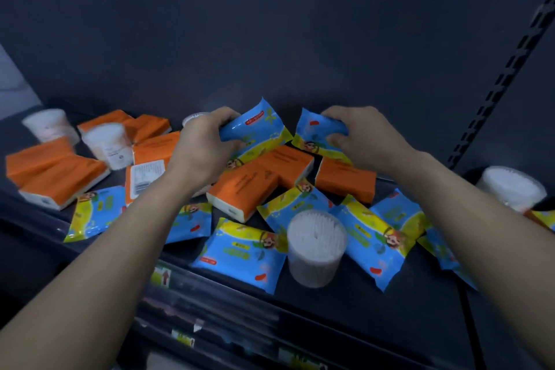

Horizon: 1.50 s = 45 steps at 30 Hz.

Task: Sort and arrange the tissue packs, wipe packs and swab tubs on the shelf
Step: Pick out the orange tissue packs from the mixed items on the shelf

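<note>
Shelf clutter: packs, tubs surround hands.

Head cam, wide-angle: looks fwd/down, close over shelf (single view).

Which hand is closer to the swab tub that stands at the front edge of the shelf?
Right, though only slightly. The right hand grips a blue wipe pack behind the swab tub and a little to its right; the left hand is behind it and farther left.
</note>
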Motion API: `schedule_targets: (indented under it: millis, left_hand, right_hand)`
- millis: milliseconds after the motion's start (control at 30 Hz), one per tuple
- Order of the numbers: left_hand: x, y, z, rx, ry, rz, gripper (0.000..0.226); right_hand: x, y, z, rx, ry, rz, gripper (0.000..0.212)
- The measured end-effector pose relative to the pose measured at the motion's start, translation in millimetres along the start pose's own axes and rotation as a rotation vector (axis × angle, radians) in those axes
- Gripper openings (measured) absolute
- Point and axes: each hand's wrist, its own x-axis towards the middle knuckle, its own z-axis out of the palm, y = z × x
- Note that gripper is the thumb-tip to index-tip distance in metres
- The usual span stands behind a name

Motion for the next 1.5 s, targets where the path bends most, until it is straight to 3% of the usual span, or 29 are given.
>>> schedule_targets:
  millis: [333,633,833,1133,1500]
  left_hand:
    - [58,-41,4,-0.046,-0.026,0.017,0.025]
    - [105,-51,38,-0.140,-0.295,0.221,0.024]
    - [118,-39,61,-0.095,-0.373,0.339,0.024]
    - [128,-41,90,0.206,-0.475,0.417,0.025]
    - [143,-72,75,0.449,-0.553,0.307,0.025]
  right_hand:
    - [41,0,21,-0.084,-0.021,0.126,0.039]
    - [43,2,33,-0.244,0.032,0.364,0.040]
    - [30,17,31,-0.309,0.021,0.491,0.040]
    - [42,38,37,-0.280,-0.047,0.394,0.035]
    - [76,27,56,-0.200,-0.090,0.245,0.035]
